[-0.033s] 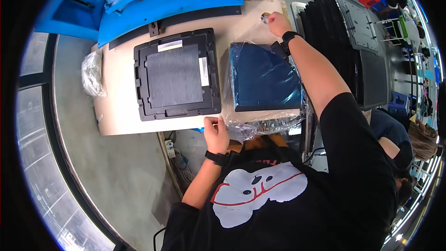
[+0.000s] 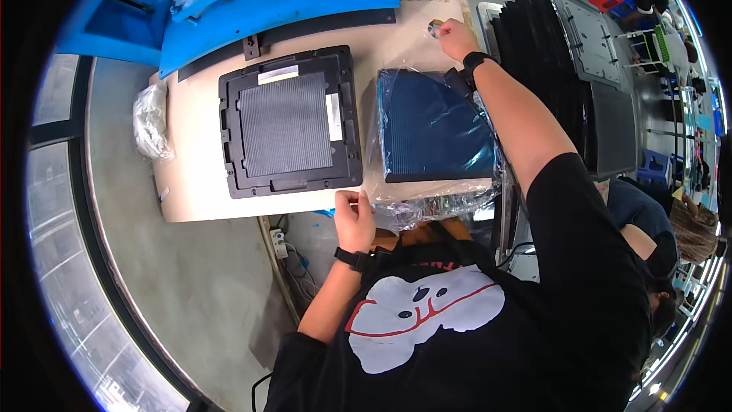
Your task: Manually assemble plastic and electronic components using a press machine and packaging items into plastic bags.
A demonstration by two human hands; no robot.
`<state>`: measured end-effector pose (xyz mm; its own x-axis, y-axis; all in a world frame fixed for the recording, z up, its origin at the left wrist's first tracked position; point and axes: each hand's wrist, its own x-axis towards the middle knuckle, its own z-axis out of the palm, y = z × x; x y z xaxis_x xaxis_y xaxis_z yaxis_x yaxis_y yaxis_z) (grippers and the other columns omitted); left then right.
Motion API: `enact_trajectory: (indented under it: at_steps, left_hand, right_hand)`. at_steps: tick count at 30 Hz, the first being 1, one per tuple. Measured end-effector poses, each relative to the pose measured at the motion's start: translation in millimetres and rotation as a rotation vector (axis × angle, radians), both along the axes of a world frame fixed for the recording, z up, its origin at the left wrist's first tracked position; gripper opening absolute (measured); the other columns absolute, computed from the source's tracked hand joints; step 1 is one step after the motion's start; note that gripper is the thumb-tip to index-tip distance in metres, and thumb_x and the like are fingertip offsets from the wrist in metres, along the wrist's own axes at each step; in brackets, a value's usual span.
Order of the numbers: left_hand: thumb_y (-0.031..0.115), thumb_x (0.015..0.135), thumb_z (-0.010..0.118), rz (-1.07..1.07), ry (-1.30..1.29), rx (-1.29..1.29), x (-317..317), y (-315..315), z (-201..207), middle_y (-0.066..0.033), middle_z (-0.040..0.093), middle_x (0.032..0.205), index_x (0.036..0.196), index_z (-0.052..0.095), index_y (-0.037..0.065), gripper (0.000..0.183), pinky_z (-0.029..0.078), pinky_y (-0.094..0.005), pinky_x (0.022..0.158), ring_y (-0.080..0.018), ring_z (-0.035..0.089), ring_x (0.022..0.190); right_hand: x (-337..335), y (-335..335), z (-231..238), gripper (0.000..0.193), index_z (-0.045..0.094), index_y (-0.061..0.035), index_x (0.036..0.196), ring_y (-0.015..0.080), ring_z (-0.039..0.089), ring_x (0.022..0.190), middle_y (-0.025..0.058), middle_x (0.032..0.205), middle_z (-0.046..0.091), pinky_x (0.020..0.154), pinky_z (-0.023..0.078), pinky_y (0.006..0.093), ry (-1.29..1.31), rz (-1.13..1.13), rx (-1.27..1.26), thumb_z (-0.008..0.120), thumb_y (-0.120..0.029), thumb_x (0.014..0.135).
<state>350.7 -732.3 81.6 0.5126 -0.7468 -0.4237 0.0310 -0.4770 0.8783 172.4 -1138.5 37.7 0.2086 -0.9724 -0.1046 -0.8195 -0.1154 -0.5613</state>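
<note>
My right hand (image 2: 458, 40) is stretched to the far part of the table, its fingers closed on a small roundish object (image 2: 435, 28) that looks like a roll of tape. Below that forearm lies a dark ribbed panel with a bluish sheen (image 2: 435, 126), covered by crinkled clear plastic film (image 2: 427, 210) that spills over the near table edge. My left hand (image 2: 354, 221) is at the near edge, thumb and fingers pinched together; what they hold, if anything, cannot be made out. Left of the panel, a black frame (image 2: 293, 188) surrounds a grey ribbed plate (image 2: 286, 126) with two white labels.
A blue machine (image 2: 282, 8) stands over the back of the pale table (image 2: 194, 198). Crumpled plastic (image 2: 152, 122) sits at its left edge. Black panels (image 2: 526, 53) are stacked at the right. A power strip (image 2: 278, 244) and cables hang below. Other people are farther right.
</note>
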Motion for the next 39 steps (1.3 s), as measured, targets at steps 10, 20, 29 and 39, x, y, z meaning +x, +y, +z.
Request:
enact_trajectory:
  at_steps: [10, 20, 29, 39]
  left_hand:
    - [0.007, 0.082, 0.068, -0.602, -0.332, -0.332, 2.8, -47.4, 87.5, -0.0170, 0.060, 0.090, 0.098, 0.057, -0.001, 0.021, 0.048, -0.0366, 0.073, -0.0328, 0.060, 0.081]
    - [0.011, 0.084, 0.064, -1.085, -0.388, -0.435, -85.3, -125.8, 64.3, -0.0191, 0.058, 0.108, 0.107, 0.058, 0.000, 0.026, 0.044, -0.0415, 0.091, -0.0380, 0.055, 0.103]
    - [0.020, 0.078, 0.072, -1.325, -1.008, -0.620, -106.1, -284.2, 24.8, -0.0091, 0.061, 0.116, 0.116, 0.060, 0.013, 0.041, 0.038, -0.0499, 0.098, -0.0308, 0.051, 0.117]
    - [0.018, 0.074, 0.076, -1.590, -0.944, -0.575, -114.5, -311.3, 39.5, -0.0061, 0.060, 0.092, 0.081, 0.059, 0.012, 0.019, 0.042, -0.0415, 0.084, -0.0291, 0.058, 0.094]
  right_hand:
    - [-71.4, 83.5, 89.4, 0.067, 0.053, 0.0027, 0.125, 0.0298, 0.060, 0.109, 0.0200, 0.120, 0.061, 0.093, 0.047, 0.0347, -0.327, 0.034, 0.064, 0.076, -0.041, 0.079]
    - [-129.9, 201.4, 48.6, 0.031, 0.064, -0.0039, 0.094, 0.0336, 0.062, 0.087, 0.0151, 0.095, 0.063, 0.075, 0.049, 0.0399, -0.178, -0.148, 0.015, 0.078, -0.025, 0.075]
    - [-126.6, 198.8, 46.3, 0.011, 0.059, -0.0013, 0.085, 0.0375, 0.059, 0.079, 0.0175, 0.083, 0.062, 0.068, 0.047, 0.0419, -0.362, -0.197, -0.161, 0.067, -0.009, 0.083]
    - [-149.9, 198.3, 11.3, 0.014, 0.061, 0.0009, 0.092, 0.0214, 0.059, 0.068, 0.0130, 0.076, 0.063, 0.066, 0.047, 0.0337, -0.645, -0.590, 0.031, 0.064, -0.012, 0.087]
